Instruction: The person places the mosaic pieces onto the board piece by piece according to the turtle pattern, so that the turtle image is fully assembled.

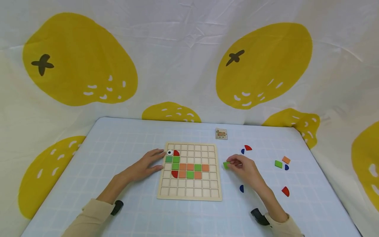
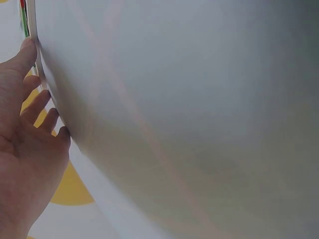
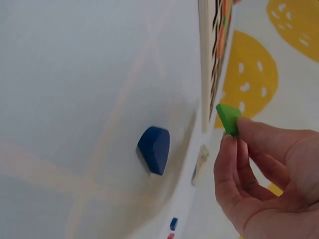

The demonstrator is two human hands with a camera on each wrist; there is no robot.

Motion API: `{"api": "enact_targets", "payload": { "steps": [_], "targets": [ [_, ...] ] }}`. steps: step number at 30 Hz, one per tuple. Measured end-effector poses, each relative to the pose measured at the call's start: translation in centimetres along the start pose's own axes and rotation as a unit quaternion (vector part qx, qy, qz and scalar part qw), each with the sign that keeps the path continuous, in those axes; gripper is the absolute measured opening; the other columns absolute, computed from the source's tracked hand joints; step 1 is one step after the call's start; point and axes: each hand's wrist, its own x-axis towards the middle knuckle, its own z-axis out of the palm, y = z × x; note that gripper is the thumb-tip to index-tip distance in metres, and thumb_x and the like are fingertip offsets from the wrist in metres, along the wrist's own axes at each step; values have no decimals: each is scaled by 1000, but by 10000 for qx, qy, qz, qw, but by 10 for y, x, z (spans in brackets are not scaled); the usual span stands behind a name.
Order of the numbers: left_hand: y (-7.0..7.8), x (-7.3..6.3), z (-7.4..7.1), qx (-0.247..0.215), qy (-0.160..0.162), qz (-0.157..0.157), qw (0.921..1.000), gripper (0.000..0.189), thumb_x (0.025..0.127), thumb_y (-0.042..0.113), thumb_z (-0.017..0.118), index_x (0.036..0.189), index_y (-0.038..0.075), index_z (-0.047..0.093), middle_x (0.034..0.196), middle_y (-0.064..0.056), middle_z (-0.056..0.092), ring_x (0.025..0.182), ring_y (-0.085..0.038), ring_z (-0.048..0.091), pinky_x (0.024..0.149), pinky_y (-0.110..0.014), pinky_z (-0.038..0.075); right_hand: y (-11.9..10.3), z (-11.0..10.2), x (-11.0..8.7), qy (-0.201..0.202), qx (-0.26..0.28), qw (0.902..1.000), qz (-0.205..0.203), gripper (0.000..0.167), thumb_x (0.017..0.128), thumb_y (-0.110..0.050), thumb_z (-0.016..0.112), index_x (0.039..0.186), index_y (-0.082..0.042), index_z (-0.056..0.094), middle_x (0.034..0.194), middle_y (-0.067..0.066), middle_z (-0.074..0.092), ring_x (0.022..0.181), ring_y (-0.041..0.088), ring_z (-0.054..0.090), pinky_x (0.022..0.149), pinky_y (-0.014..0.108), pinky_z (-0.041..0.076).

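A wooden grid board [image 1: 189, 194] lies mid-table, with orange, green and red tiles and a white eye piece [image 1: 170, 152] set in its cells. My right hand [image 1: 244, 169] pinches a light green square tile [image 3: 229, 119] between thumb and fingers, just off the board's right edge. On the other side, my left hand [image 1: 145, 166] rests at the board's left edge, its thumb and fingertips touching the rim and its fingers loosely extended. Close below the right hand lies a blue half-round piece [image 3: 155, 149].
Loose pieces lie to the right: a red quarter piece [image 1: 248, 147], a small blue piece [image 1: 242, 151], a green tile [image 1: 278, 164], an orange tile [image 1: 286, 160], another blue piece [image 1: 286, 167] and another red piece [image 1: 285, 191]. A small picture card [image 1: 221, 134] sits behind the board.
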Motion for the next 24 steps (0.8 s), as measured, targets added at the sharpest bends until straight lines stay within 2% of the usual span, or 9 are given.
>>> {"api": "enact_targets", "payload": {
  "steps": [7, 16, 24],
  "targets": [
    [3, -1, -1, -7, 8, -22, 10000, 61, 101, 20, 68, 154, 0, 45, 161, -21, 36, 150, -43, 27, 120, -61, 26, -12, 14, 3, -251, 302, 9992, -67, 15, 90, -5, 79, 103, -6, 72, 91, 1, 69, 85, 16, 64, 78, 20, 57],
    [2, -1, 0, 11, -20, -89, 10000, 61, 102, 23, 67, 155, 2, 44, 161, -20, 35, 150, -43, 27, 120, -61, 26, -24, 28, 3, -576, 650, 9958, -304, 13, 90, -3, 78, 101, -6, 71, 91, 0, 68, 86, 16, 65, 78, 23, 58],
    [-1, -1, 1, 53, -9, -30, 10000, 62, 102, 26, 67, 155, 3, 44, 161, -19, 36, 150, -42, 28, 121, -60, 26, -32, 39, 2, -821, 715, 9927, -516, 12, 90, -3, 78, 99, -4, 71, 90, 0, 69, 84, 15, 65, 76, 23, 58]
  ]
}}
